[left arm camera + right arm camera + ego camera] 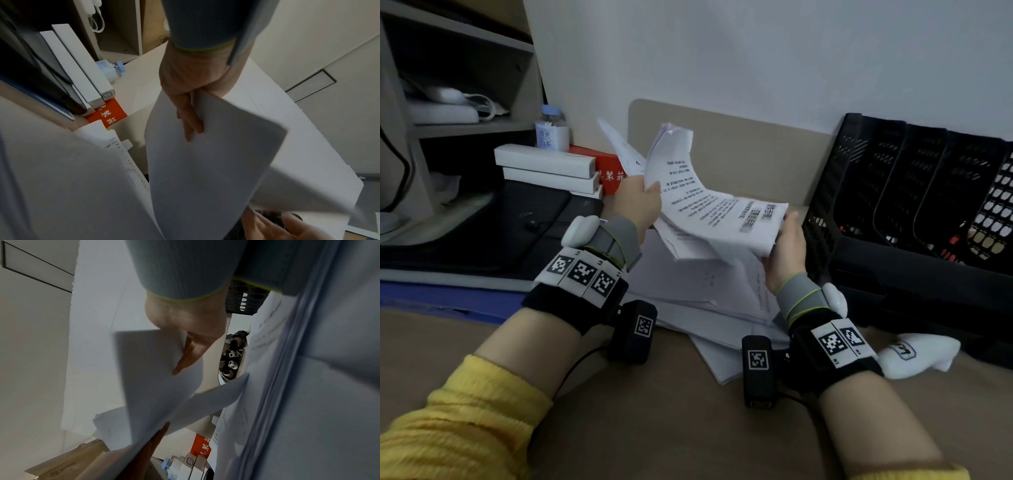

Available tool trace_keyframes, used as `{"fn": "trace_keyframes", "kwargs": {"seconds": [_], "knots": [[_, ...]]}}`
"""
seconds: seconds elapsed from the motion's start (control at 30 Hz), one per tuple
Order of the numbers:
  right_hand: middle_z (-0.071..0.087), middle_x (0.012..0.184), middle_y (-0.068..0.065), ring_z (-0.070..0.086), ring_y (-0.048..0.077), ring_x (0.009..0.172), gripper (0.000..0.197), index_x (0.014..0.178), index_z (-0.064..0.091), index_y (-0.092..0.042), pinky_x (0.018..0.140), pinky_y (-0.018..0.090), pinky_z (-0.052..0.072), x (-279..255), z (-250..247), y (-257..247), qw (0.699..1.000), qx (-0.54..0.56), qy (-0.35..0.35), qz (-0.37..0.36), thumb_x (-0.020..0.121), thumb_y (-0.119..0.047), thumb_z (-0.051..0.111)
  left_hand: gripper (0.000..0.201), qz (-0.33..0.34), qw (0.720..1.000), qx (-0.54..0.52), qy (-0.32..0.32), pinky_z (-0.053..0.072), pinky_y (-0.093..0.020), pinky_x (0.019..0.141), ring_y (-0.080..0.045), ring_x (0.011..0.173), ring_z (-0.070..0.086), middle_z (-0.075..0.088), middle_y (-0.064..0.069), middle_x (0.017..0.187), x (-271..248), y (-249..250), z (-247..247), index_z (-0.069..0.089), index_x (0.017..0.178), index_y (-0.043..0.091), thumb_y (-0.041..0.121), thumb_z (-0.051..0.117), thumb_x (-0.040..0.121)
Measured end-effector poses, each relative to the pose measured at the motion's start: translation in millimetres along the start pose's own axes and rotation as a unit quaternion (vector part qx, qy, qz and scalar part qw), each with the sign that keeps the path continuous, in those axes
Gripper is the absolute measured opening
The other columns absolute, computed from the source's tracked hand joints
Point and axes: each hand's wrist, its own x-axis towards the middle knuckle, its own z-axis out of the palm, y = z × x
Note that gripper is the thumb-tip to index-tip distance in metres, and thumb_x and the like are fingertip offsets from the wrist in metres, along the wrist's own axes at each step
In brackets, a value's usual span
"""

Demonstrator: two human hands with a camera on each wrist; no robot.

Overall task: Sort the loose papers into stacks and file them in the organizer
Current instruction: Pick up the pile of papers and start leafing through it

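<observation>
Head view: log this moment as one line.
left hand: grips paper bundle | right hand: grips same bundle | loose papers: on desk | organizer: unfilled

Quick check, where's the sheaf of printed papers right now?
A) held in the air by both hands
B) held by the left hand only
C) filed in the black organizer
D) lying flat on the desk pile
A: the sheaf of printed papers bows above the desk pile, with the left hand gripping its far end and the right hand its near corner; the black organizer stands apart on the right.
</observation>
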Motion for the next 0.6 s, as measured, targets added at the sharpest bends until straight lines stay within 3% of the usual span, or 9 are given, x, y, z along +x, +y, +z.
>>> {"fn": "trace_keyframes", "kwargs": {"seconds": [0.07, 0.17, 0.23, 0.3, 0.33, 0.4, 0.5, 0.53, 0.6], "knots": [[0.063, 0.121, 0.005, 0.068, 0.033, 0.102, 0.043, 0.138, 0.041, -0.025, 0.082, 0.037, 0.057, -5.0, 0.5, -5.8, 0.996, 0.065, -0.053, 0.006, 0.102, -0.045, 0.028, 0.026, -0.017, 0.999, -0.024, 0.011, 0.053, -0.055, 0.088, -0.037, 0.099, 0.063, 0.065, -0.022, 0.104, 0.4, -2.2, 0.4, 0.062, 0.104, -0.001, 0.019, 0.046, 0.098], [0.062, 0.121, 0.004, 0.069, 0.028, 0.1, 0.041, 0.139, 0.042, -0.017, 0.093, 0.039, 0.054, -9.6, 6.7, -6.7, 0.988, 0.05, -0.148, -0.012, 0.098, -0.021, 0.041, 0.027, -0.025, 0.997, -0.062, 0.025, 0.053, -0.054, 0.089, -0.036, 0.103, 0.063, 0.066, -0.016, 0.108, 0.0, -3.3, 1.3, 0.064, 0.11, 0.003, 0.019, 0.046, 0.098], [0.062, 0.116, 0.007, 0.066, 0.019, 0.102, 0.054, 0.136, 0.045, -0.007, 0.102, 0.039, 0.047, -13.7, 12.2, -4.4, 0.98, -0.011, -0.195, -0.023, 0.083, -0.007, 0.053, 0.02, -0.016, 0.997, -0.074, 0.021, 0.053, -0.057, 0.088, -0.037, 0.101, 0.064, 0.066, -0.016, 0.105, 0.2, -3.6, 2.1, 0.063, 0.092, 0.012, 0.023, 0.047, 0.097], [0.057, 0.13, 0.007, 0.057, 0.017, 0.118, 0.065, 0.138, 0.041, -0.01, 0.103, 0.03, 0.045, -17.9, 14.5, -0.4, 0.964, -0.02, -0.263, -0.023, 0.075, -0.002, 0.058, 0.024, -0.001, 0.996, -0.084, 0.008, 0.053, -0.058, 0.086, -0.033, 0.092, 0.063, 0.063, -0.017, 0.096, -2.3, -1.0, 4.4, 0.058, 0.078, 0.018, 0.025, 0.047, 0.098], [0.052, 0.138, 0.007, 0.051, 0.018, 0.126, 0.069, 0.138, 0.04, -0.015, 0.105, 0.029, 0.042, -19.0, 15.3, 1.7, 0.954, -0.02, -0.297, -0.023, 0.074, -0.005, 0.065, 0.026, 0.009, 0.997, -0.08, -0.002, 0.052, -0.057, 0.083, -0.029, 0.087, 0.06, 0.06, -0.016, 0.092, -4.6, 0.4, 6.0, 0.057, 0.077, 0.017, 0.028, 0.046, 0.098], [0.047, 0.144, 0.007, 0.045, 0.017, 0.133, 0.08, 0.135, 0.037, -0.023, 0.112, 0.032, 0.035, -22.4, 16.9, 3.8, 0.946, -0.056, -0.318, -0.019, 0.069, -0.026, 0.082, 0.033, 0.029, 0.996, -0.077, -0.025, 0.052, -0.058, 0.08, -0.026, 0.083, 0.059, 0.061, -0.016, 0.091, -11.3, 5.5, 8.8, 0.06, 0.086, 0.009, 0.036, 0.045, 0.096], [0.057, 0.136, -0.001, 0.051, 0.01, 0.128, 0.106, 0.146, 0.015, -0.017, 0.112, 0.034, 0.033, -23.1, 22.5, 2.4, 0.954, -0.104, -0.28, -0.014, 0.069, -0.052, 0.078, 0.038, 0.035, 0.993, -0.082, -0.075, 0.055, -0.057, 0.082, -0.033, 0.097, 0.067, 0.069, -0.017, 0.105, -22.0, 15.3, 12.4, 0.063, 0.105, 0.005, 0.038, 0.043, 0.098], [0.061, 0.13, -0.007, 0.054, 0.006, 0.123, 0.104, 0.148, 0.01, -0.019, 0.109, 0.032, 0.036, -22.8, 24.0, 0.6, 0.957, -0.111, -0.266, -0.008, 0.074, -0.055, 0.073, 0.035, 0.036, 0.992, -0.079, -0.096, 0.056, -0.055, 0.08, -0.033, 0.099, 0.067, 0.069, -0.017, 0.107, -25.1, 18.4, 13.6, 0.063, 0.108, 0.007, 0.035, 0.043, 0.1], [0.066, 0.117, -0.014, 0.06, 0.005, 0.115, 0.078, 0.148, 0.011, -0.022, 0.102, 0.03, 0.043, -21.1, 24.1, -0.6, 0.965, -0.112, -0.236, -0.018, 0.091, -0.044, 0.059, 0.026, 0.041, 0.989, -0.06, -0.129, 0.057, -0.055, 0.079, -0.035, 0.096, 0.067, 0.069, -0.018, 0.107, -26.7, 19.0, 17.5, 0.064, 0.105, 0.012, 0.029, 0.045, 0.101]]}}
